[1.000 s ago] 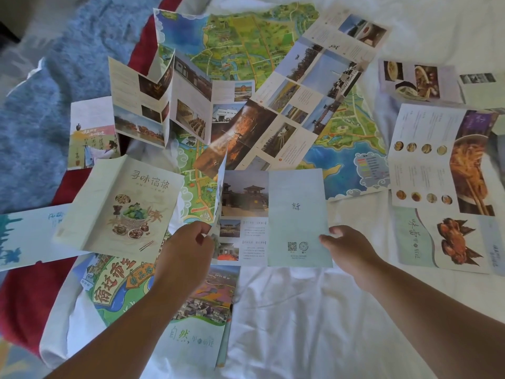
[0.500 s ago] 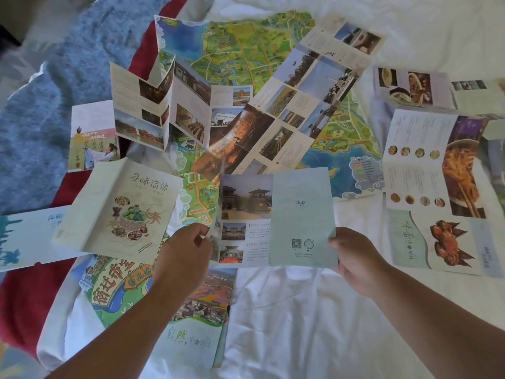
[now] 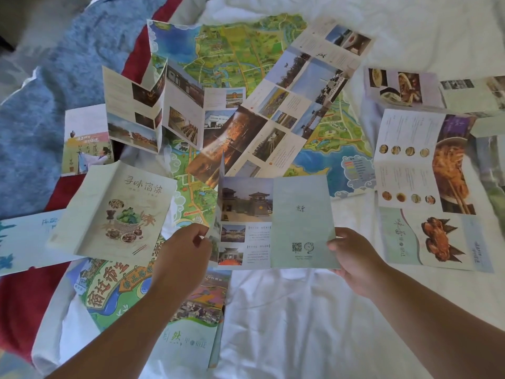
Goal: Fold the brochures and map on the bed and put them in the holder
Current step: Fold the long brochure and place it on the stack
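Brochure (image 3: pixel 276 222) pinched by left hand (image 3: pixel 181 258), right hand (image 3: pixel 355 258), above bed (image 3: pixel 300 324)

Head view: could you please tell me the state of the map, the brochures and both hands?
Map: spread open, partly covered by brochures.
Long brochure: unfolded, held up at its near end.
Left hand: pinches its left edge.
Right hand: grips its right edge.
Zigzag brochure: half unfolded, creases standing up.
Noodle brochure: unfolded, lying flat.
Crab brochure: unfolded, lying flat.
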{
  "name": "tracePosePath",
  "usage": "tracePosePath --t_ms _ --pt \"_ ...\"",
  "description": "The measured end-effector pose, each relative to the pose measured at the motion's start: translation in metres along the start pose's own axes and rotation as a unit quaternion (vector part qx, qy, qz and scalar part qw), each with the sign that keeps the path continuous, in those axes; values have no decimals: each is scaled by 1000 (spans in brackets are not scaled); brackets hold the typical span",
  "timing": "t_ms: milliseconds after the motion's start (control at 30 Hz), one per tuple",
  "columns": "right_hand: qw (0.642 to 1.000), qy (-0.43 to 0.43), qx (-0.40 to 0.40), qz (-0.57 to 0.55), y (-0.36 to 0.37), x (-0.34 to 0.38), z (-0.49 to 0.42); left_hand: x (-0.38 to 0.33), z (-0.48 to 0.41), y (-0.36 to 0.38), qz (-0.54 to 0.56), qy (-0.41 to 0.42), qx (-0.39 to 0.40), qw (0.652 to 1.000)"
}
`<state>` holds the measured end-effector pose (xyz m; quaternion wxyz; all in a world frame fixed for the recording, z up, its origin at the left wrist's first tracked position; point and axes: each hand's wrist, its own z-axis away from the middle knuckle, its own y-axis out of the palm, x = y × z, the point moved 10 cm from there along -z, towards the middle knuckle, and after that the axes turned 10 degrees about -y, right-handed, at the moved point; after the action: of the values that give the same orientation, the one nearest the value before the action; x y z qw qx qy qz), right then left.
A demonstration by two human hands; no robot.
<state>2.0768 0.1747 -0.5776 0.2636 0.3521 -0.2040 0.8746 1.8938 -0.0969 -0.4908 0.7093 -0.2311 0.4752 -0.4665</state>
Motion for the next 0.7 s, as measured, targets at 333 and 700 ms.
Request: tracePosePath --t_ms 333,700 --pt "914 -142 44 377 6 -5 5 -5 5 7 0 0 8 1000" --pt "729 -273 87 622 81 -18 10 -11 8 20 15 10 19 1000"
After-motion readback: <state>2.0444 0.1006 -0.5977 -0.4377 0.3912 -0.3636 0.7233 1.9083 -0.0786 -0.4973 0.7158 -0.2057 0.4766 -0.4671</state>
